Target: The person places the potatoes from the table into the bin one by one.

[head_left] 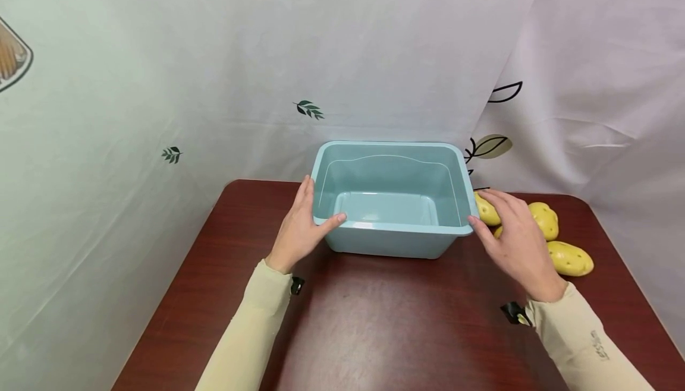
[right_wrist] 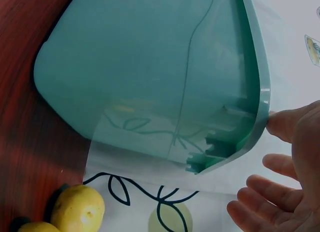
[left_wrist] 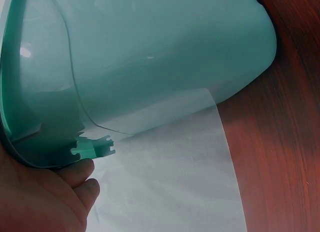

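Observation:
A light blue plastic storage bin (head_left: 390, 241) stands upright on the table against the wall cloth, its inside bare. My left hand (head_left: 299, 224) grips the bin's front left corner, thumb over the rim and fingers along the outer side. In the left wrist view, two fingertips (left_wrist: 86, 184) show under the rim. At the front right corner, my right hand (head_left: 516, 239) touches the rim with its thumb. The right wrist view shows its other fingers (right_wrist: 270, 192) spread loosely off the bin. Several yellow potatoes (head_left: 569, 258) lie beside and partly behind the right hand.
The dark red wooden table (head_left: 374, 319) has rounded far corners. White cloth (head_left: 390, 52) with printed leaves hangs behind it and along both sides. One potato (right_wrist: 79, 209) lies close to the bin's right side.

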`<act>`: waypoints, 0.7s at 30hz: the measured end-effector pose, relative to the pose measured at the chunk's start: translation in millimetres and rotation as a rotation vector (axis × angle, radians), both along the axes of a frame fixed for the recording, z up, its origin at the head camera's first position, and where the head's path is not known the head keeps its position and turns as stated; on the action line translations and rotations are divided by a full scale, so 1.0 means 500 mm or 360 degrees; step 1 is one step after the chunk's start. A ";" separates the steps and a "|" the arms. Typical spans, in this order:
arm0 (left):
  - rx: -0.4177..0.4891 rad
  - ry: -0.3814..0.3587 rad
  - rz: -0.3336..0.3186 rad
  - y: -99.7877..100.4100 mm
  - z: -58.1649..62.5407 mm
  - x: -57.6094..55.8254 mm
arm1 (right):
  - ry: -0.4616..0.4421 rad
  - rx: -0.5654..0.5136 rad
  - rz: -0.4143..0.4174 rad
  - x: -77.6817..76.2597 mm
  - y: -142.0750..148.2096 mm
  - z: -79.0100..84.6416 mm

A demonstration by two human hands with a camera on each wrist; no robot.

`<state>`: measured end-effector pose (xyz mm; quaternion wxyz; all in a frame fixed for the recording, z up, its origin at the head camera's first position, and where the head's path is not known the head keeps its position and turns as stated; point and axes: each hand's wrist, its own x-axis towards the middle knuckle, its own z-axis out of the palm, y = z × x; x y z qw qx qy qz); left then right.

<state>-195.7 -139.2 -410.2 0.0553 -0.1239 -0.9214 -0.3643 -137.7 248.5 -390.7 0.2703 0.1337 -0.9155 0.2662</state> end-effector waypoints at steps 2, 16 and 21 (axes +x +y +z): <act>0.0006 -0.0002 -0.0002 0.000 0.001 0.000 | 0.0005 0.0000 -0.0004 0.001 0.004 -0.002; 0.0023 -0.0011 0.0003 -0.002 0.004 0.003 | 0.0058 0.0018 -0.0033 0.003 0.030 -0.010; 0.0018 -0.0002 -0.0001 0.000 0.004 0.002 | 0.0037 0.0035 -0.0064 0.010 0.041 -0.012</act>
